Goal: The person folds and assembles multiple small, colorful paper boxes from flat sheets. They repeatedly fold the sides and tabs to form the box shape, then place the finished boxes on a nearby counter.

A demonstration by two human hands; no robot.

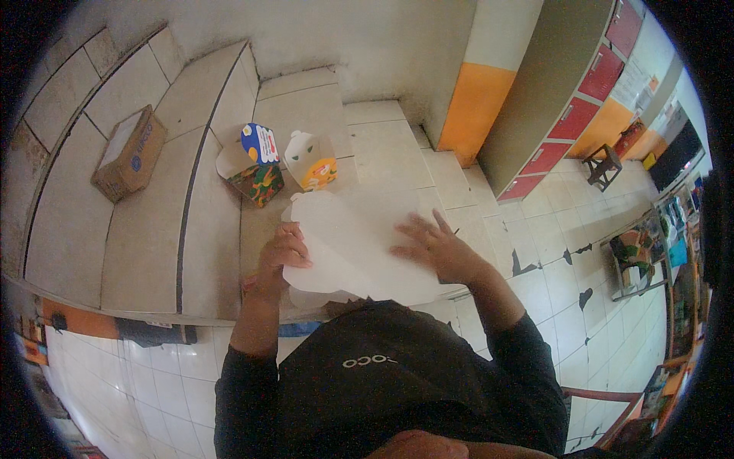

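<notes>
Nearest the camera is the person's black short-sleeved shirt (397, 382). Directly in front of it, a flat white paperboard sheet with a wavy outline (344, 241) extends over the cream-tiled ledge (382, 141). The left hand (284, 252) holds the sheet's left edge, fingers bent and close together. The right hand (440, 249) is positioned over the sheet's right part, fingers spread wide; motion blur prevents confirming contact. Beyond the sheet stand 2 folded paperboard boxes: 1 with a blue flap and multicoloured pattern (258, 170), and, to its right, 1 in white and yellow-orange (310, 162). Farther left rests a brown cardboard carton (131, 157). At far right stand a tall locker with red doors (569, 120) and a dark stool (603, 164).
</notes>
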